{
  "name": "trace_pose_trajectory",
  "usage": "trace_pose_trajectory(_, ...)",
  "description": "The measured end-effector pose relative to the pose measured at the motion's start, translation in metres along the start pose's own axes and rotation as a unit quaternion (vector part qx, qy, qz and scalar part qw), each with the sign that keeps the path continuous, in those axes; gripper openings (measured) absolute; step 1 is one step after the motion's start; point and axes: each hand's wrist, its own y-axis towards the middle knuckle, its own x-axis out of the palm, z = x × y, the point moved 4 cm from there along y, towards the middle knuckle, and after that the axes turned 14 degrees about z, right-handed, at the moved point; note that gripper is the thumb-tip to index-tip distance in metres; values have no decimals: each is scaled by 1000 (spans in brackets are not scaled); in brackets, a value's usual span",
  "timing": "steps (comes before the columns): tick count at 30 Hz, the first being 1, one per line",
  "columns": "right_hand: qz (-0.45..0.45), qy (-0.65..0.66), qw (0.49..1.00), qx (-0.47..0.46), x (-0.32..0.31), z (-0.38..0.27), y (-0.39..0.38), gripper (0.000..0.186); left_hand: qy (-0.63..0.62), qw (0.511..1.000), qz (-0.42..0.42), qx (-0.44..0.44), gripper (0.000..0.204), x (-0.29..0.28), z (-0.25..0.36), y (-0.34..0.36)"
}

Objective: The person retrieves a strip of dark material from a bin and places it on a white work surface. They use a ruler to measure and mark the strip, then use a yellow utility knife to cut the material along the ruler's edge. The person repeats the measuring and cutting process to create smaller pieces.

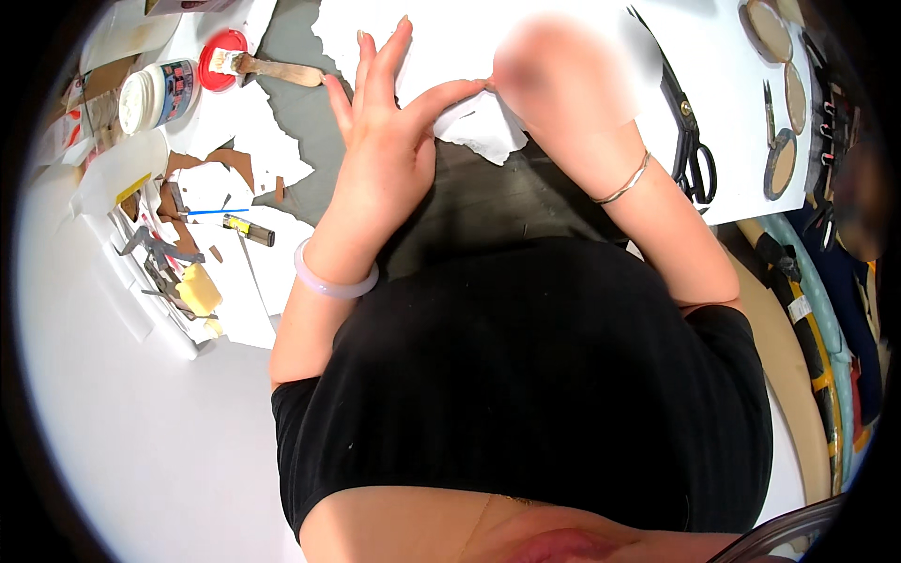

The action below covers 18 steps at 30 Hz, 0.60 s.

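Note:
A torn sheet of white paper lies under and between my hands, with a small white flap hanging at its near edge. My left hand has three fingers raised and spread. Its other fingertips meet the paper beside the flap in what looks like a pinch. Close by on the right is my right hand, bent over the same paper. A blur covers its fingers, so their grip is hidden; one fingertip shows near the left one.
Black-handled scissors lie on white board at right, near round pieces. At left are a white jar, a red lid with a wooden-handled brush, paper scraps and a yellow block.

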Motion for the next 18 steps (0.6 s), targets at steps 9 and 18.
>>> trace_pose_trajectory(9, 24, 12, 999, -26, -12, 9, 0, 17, -27, 999, 22, -22, 52, 2, 1, -9)
trace_pose_trajectory(18, -27, 50, 993, -102, -4, 6, -9, 19, -1, 997, 76, -5, 23, -6, 6, -19)
